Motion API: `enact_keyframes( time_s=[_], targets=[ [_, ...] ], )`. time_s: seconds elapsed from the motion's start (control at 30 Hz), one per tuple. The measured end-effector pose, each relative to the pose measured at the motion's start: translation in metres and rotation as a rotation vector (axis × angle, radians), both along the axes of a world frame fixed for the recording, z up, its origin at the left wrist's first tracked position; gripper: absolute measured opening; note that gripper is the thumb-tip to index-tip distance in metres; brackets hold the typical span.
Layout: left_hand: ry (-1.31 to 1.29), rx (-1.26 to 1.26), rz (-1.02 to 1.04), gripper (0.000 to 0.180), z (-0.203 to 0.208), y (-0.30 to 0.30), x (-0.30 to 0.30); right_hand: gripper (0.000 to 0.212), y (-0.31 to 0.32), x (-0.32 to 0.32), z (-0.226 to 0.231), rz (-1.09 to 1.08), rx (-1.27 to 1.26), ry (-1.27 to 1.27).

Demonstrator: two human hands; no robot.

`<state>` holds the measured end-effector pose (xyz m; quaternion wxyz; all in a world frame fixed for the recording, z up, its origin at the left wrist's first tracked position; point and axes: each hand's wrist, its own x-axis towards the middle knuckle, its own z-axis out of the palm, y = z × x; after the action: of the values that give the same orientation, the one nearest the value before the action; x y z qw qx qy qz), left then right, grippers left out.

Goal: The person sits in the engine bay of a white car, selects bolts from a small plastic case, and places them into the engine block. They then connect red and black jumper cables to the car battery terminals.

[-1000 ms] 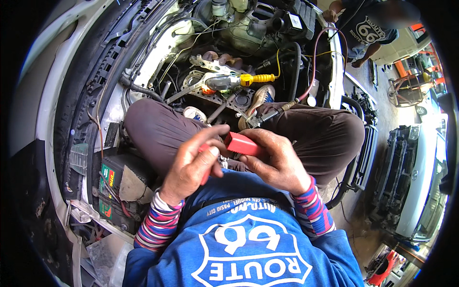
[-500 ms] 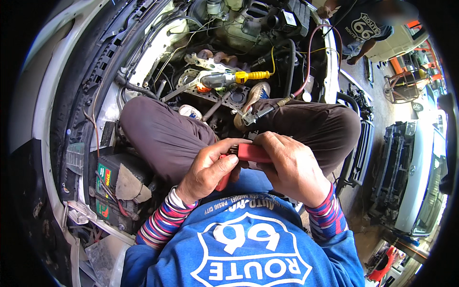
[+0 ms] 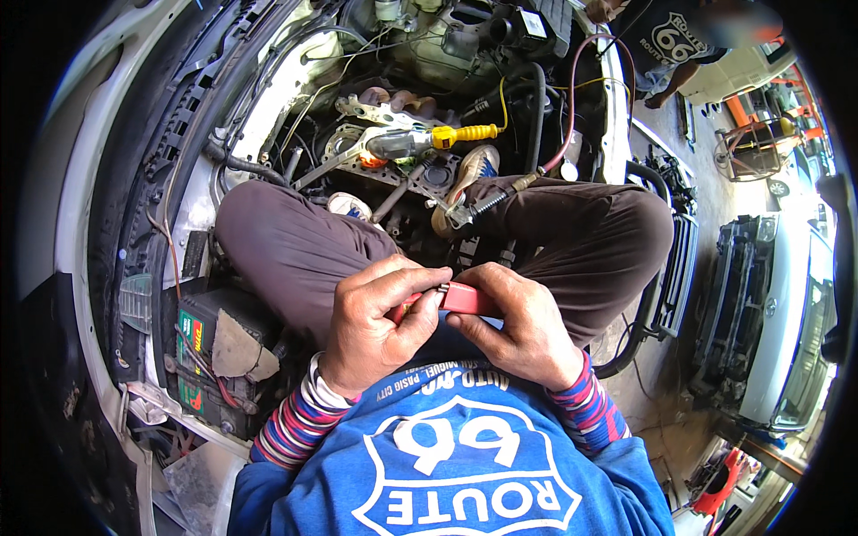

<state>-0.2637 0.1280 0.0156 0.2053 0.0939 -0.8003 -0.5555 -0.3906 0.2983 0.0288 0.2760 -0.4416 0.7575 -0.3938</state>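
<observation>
In front of my chest both hands are closed around a small red plastic case. My right hand [image 3: 523, 322] grips the case body [image 3: 471, 300] between thumb and fingers. Short dark metal pegs [image 3: 443, 288] stick out of its left end. My left hand [image 3: 382, 313] has thumb and forefinger pressed together at these pegs. A second red piece [image 3: 402, 309], seemingly the case's lid, shows between the left fingers, mostly covered by them. Whether a peg is pinched is hard to make out.
I sit in an engine bay, legs folded. Beyond my shoes lie a yellow-handled work lamp [image 3: 465, 136] and bare engine block [image 3: 344, 143]. A battery [image 3: 210, 344] stands at left. A red hose [image 3: 576, 107] with metal nozzle [image 3: 474, 213] runs right. Another person [image 3: 675, 45] stands at the upper right.
The left thumb and forefinger have moved up to the pegs at the case's end, covering more of them. The second red piece is now more hidden. My right hand has shifted slightly down and left.
</observation>
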Motion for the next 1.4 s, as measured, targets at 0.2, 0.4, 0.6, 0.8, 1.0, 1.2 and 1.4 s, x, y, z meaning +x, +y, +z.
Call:
enact_keyframes(
  time_s=[0.2,0.4,0.6,0.8,1.0,1.2,1.4],
  targets=[
    [-0.013,-0.003,0.002,0.019,0.006,-0.004,0.001,0.041,0.003,0.000,-0.002,-0.068,0.089,-0.111],
    [-0.064,0.091,-0.081,0.015,0.006,-0.007,0.000,0.039,0.001,0.002,-0.013,-0.123,-0.112,-0.301],
    [-0.058,0.101,-0.163,0.012,0.005,-0.008,-0.003,0.029,0.002,0.005,-0.017,-0.117,-0.054,-0.410],
    [-0.059,0.103,-0.009,0.007,0.004,-0.008,-0.003,0.025,0.003,0.002,-0.027,0.005,-0.041,-0.705],
    [-0.104,0.662,0.226,0.015,0.002,-0.013,-0.002,0.028,0.004,0.000,-0.036,0.046,-0.194,-0.922],
    [-0.084,0.933,0.307,0.017,-0.001,-0.013,-0.012,0.014,0.003,-0.001,-0.039,0.001,-0.368,-1.037],
    [-0.107,1.004,0.299,0.017,-0.004,-0.008,-0.028,0.028,0.005,-0.001,-0.037,-0.107,-0.365,-1.000]
  ],
)
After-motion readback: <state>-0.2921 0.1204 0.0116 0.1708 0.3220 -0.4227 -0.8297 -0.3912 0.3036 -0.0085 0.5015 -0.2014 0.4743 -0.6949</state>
